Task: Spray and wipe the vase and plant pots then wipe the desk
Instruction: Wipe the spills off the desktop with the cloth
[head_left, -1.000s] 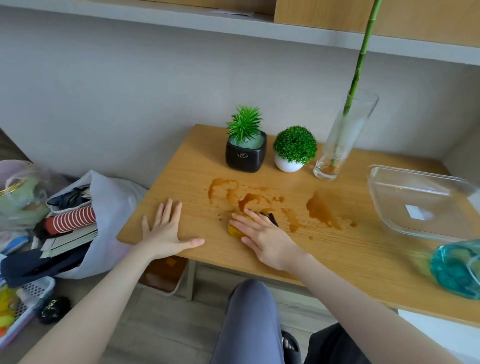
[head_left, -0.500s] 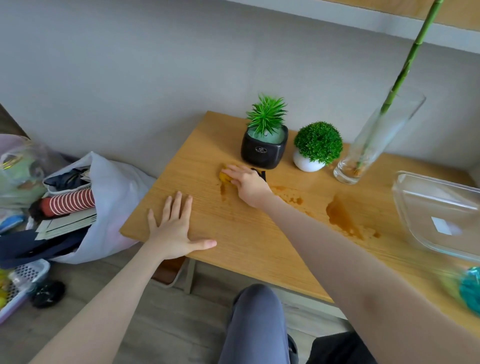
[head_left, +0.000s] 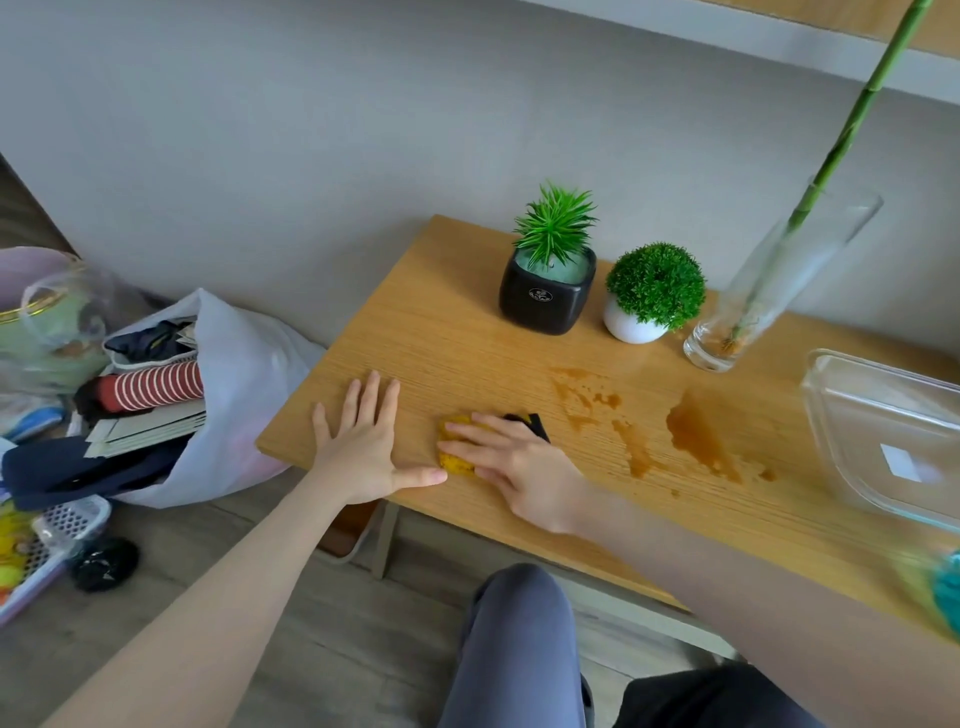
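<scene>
My right hand (head_left: 511, 457) presses flat on a yellow sponge (head_left: 453, 460) with a dark backing, near the front left of the wooden desk (head_left: 447, 343). My left hand (head_left: 363, 441) rests flat on the desk beside it, fingers spread. Brown spill stains (head_left: 696, 434) streak the desk to the right of the sponge. At the back stand a black square pot (head_left: 545, 293) with a spiky plant, a white round pot (head_left: 631, 326) with a green ball plant, and a tall glass vase (head_left: 769, 291) holding a bamboo stalk.
A clear glass dish (head_left: 883, 431) sits at the desk's right side, and a blurred teal bottle (head_left: 948, 592) is at the right edge. On the floor to the left are a white bag (head_left: 244, 374) of clothes and papers and a small basket (head_left: 47, 540). My knee (head_left: 519, 613) is under the desk edge.
My right hand has drawn the sponge back from near the black pot toward the front edge, next to my left thumb. The stains on the left part of the desk are gone.
</scene>
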